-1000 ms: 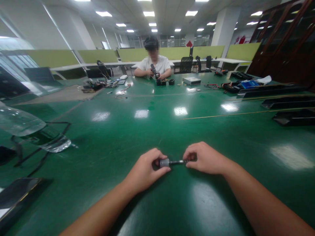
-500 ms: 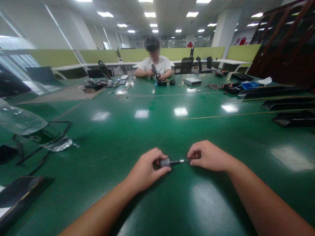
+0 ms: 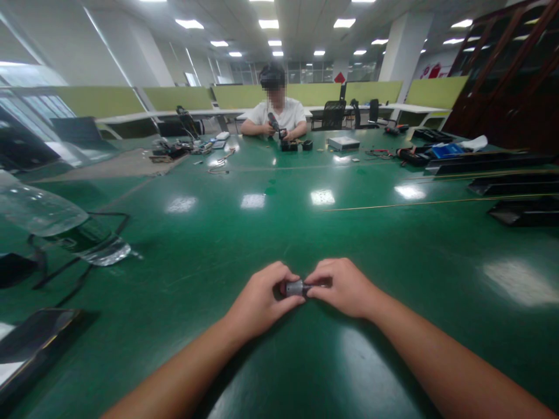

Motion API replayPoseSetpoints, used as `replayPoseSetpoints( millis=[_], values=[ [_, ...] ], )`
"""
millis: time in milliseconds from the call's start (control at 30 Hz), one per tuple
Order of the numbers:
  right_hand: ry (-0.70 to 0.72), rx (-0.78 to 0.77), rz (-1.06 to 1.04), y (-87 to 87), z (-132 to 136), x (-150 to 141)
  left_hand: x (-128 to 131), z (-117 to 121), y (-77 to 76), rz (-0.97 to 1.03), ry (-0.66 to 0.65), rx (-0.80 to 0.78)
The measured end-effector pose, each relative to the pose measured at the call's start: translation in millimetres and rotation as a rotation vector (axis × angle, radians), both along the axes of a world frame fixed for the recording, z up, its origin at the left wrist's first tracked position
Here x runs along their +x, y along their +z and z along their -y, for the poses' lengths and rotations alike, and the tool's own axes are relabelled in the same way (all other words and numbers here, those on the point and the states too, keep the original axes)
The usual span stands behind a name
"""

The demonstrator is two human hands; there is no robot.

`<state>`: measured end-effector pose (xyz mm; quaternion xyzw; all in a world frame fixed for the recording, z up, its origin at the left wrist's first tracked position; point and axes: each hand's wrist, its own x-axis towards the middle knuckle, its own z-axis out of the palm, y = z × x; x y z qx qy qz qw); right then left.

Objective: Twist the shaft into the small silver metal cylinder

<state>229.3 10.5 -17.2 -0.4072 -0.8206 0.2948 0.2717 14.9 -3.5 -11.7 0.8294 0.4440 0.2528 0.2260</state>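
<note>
Near the front middle of the green table, a small grey metal cylinder lies on its side with a thin shaft pointing right. My left hand is closed on the cylinder, thumb below and fingers above. Close against its right end, my right hand pinches the dark shaft between thumb and fingers. Those fingers cover most of the shaft, and any small piece on it is hidden. The two hands' fingertips are almost touching.
A clear plastic bottle lies at the left beside a black strap, with a dark flat device nearer me. Black channels lie at the right. Across the table a person in a white shirt holds a dark tool.
My right hand has moved left along the shaft, from its far tip to right beside the cylinder. My left hand stays on the cylinder. The view has shifted slightly.
</note>
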Motion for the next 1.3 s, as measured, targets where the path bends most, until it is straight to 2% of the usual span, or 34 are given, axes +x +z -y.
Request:
replayPoseSetpoints(
  millis=[400,567,733,900,1133,1300],
  values=[
    [-0.01,0.008,0.0,-0.8,1.5,1.7,2.0,0.5,5.1,-0.014,-0.02,-0.032],
    [0.007,0.029,-0.007,0.5,1.4,1.8,2.3,-0.3,6.5,-0.002,-0.038,0.009],
    [0.007,0.025,-0.002,1.1,1.8,2.5,3.2,1.6,9.0,-0.026,-0.012,-0.008],
    [0.004,0.029,0.012,0.4,1.6,3.0,3.1,2.2,8.4,-0.001,0.012,-0.045],
    [0.01,0.049,0.008,0.2,2.8,3.3,1.7,0.9,6.0,0.021,-0.02,0.013],
    [0.007,0.04,0.012,2.5,2.7,4.0,1.8,0.8,6.7,0.014,-0.016,0.0]
  ],
)
